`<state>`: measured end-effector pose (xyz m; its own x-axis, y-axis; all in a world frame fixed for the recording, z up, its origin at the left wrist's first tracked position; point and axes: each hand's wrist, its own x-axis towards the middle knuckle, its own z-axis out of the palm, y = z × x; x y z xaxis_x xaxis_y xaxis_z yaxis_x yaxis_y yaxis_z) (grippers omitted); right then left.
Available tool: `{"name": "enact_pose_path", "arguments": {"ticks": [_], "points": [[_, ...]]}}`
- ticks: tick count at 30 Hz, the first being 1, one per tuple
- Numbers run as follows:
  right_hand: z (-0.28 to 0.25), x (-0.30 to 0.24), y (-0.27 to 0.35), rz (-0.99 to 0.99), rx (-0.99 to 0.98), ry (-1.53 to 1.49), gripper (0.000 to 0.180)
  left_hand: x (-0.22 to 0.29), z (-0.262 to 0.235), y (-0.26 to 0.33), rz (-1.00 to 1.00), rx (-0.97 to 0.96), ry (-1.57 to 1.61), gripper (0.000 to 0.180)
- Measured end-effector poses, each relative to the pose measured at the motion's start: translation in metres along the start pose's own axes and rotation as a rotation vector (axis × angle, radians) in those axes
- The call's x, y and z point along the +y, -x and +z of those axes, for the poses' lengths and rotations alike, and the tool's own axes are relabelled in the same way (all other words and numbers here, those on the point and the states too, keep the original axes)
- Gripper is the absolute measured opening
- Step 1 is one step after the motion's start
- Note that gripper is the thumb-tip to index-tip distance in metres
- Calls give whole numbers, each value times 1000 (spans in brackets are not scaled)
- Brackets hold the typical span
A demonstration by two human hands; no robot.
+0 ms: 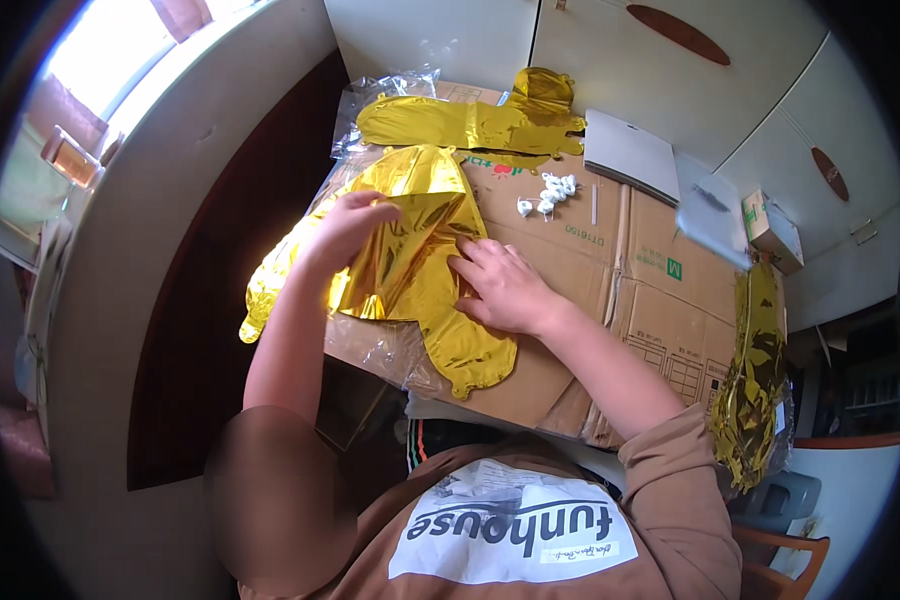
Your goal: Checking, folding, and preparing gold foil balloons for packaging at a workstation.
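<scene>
A flat, uninflated gold foil balloon [410, 250] lies on a sheet of brown cardboard [620, 270] in front of me. My left hand [348, 228] pinches the balloon's upper left part and folds the foil over. My right hand [502, 287] lies flat on the balloon's right edge, fingers spread and pressing it onto the cardboard. A clear plastic bag [385, 350] lies under the balloon's near end.
A second gold foil balloon [470, 125] lies on clear wrap at the cardboard's far edge. Small white pieces [552, 190] sit near it. A grey flat pad [630, 152] and a small box [770, 225] lie at the right. Crumpled gold foil [755, 380] hangs over the right edge.
</scene>
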<state>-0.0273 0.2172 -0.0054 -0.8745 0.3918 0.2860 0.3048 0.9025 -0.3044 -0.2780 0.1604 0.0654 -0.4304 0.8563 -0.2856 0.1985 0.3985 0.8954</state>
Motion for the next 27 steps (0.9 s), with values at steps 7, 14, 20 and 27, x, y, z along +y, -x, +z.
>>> {"name": "enact_pose_path", "arguments": {"ticks": [7, 14, 20, 27], "points": [[-17, 3, -17, 64, -162, -16, 63, -38, -83, -20, 11, 115, 403, 18], [-31, 8, -89, 92, -255, 124, 64, -66, -94, -23, 58, 214, 281, 19], [-9, 21, -127, 179, -502, 46, 98, -45, -104, -17, 139, 312, 168, 18], [-2, 20, -122, 171, -402, 16, 90, -69, -189, 18, 190, 538, 376, 16]]}}
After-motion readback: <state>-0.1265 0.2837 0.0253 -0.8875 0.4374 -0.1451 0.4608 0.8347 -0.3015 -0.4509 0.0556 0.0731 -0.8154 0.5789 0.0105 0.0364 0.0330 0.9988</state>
